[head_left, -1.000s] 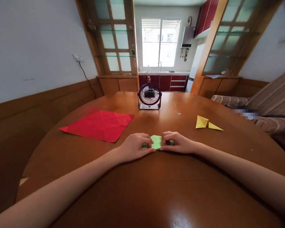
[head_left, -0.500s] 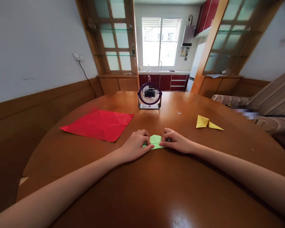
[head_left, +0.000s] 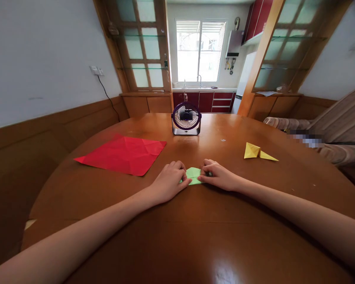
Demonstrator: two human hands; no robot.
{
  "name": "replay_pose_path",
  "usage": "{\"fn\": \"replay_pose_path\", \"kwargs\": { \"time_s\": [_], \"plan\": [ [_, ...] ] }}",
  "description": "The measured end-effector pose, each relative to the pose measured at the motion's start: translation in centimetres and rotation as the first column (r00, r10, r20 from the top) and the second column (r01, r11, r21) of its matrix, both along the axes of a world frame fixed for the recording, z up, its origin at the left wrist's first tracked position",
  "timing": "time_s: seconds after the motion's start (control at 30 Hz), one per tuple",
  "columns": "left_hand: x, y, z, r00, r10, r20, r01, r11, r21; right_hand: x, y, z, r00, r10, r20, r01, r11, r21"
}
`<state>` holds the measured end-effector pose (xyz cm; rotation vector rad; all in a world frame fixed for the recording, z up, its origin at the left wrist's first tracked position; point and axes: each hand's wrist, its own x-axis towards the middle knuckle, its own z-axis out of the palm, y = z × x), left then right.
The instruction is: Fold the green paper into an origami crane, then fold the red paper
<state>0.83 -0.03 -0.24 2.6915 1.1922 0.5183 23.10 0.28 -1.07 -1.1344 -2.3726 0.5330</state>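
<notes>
Item: folded green paper (head_left: 193, 176), small, lying flat on the round wooden table (head_left: 195, 236), near its middle and directly in front of the person. It is pinched from both sides. The left hand (head_left: 168, 181) is closed on its left edge, fingers curled, fingertips pressed down on the paper. The right hand (head_left: 218, 174) is closed on its right edge in the same way.

Change noted: against the picture of a second ago, less green is shown. The strip then visible under both hands is now tucked in, and a narrower, more pointed shape is left between the fingertips. The hands are drawn slightly closer together. This is judged to be a fold just pressed flat, with the crease being held.

Also on the table: creased red paper sheet (head_left: 122, 154), unfolded, well to the left; folded yellow paper figure (head_left: 258, 153), to the right; small purple desk fan (head_left: 186, 119), upright at the far side.
</notes>
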Motion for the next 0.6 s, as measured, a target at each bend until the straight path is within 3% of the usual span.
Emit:
{"fn": "replay_pose_path", "kwargs": {
  "time_s": [0.6],
  "plan": [
    [-0.60, 0.86, 0.25, 1.000, -0.019, -0.007, 0.019, 0.999, -0.039, -0.12, -0.27, 0.01, 0.999, -0.035, 0.014, 0.034, 0.999, 0.010]
  ]
}}
